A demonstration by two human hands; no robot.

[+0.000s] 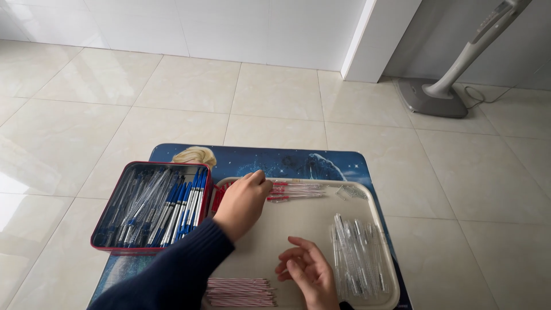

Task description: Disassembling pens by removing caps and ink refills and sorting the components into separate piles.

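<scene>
From the head camera: the left hand [242, 204] reaches forward with fingers curled together, its fingertips [261, 179] touching the thin red plastic pen parts [295, 192] lying just ahead on the cream plastic tray [376, 215]; whether it pinches one I cannot tell; the right hand [307, 274] rests nearer, open, holding nothing; these parts look light, stiff and slick, likely best pinched at mid-length; clear plastic pen barrels [359, 255] lie right of the right hand; a red metal tin of blue pens [155, 206] sits left of the left hand.
</scene>
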